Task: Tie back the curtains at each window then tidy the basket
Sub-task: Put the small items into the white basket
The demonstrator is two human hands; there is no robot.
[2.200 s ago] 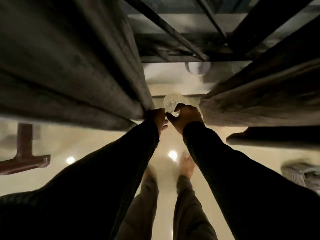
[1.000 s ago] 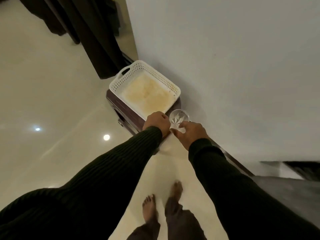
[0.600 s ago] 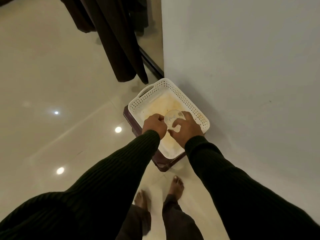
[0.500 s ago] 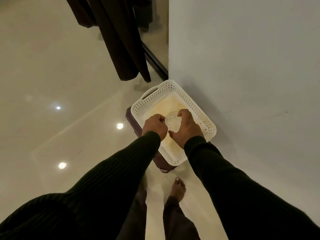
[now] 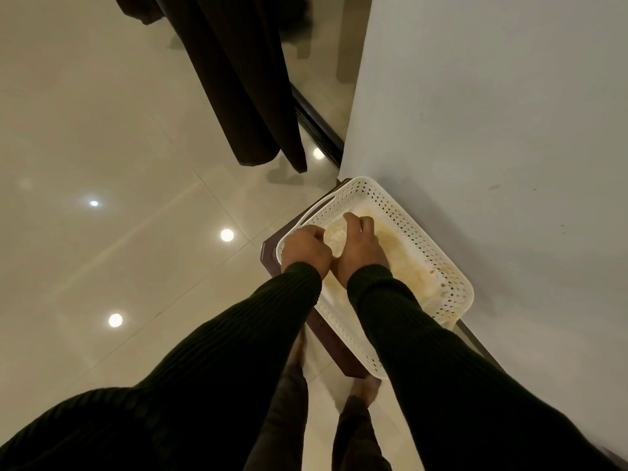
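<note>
A white perforated plastic basket [image 5: 407, 229] sits on a dark wooden stool [image 5: 326, 329] against the wall. Both my hands are low inside it. My right hand [image 5: 360, 249] grips a clear round glass object [image 5: 334, 234] with fingers curled over its top. My left hand [image 5: 306, 248] is curled at the glass object's left side, touching it; whether it holds a part of it is hidden. A dark curtain [image 5: 238, 79] hangs at the upper middle, its hem just above the floor.
A white wall [image 5: 492, 130] runs along the right, right behind the basket. A dark window track [image 5: 316, 127] lies on the floor by the curtain. Glossy cream tiles [image 5: 102, 147] spread to the left. My bare feet [image 5: 363, 389] stand just before the stool.
I turned from the curtains and walked to the basket. Both hands carried the glass object over the basket and have lowered it inside, toward its far end.
</note>
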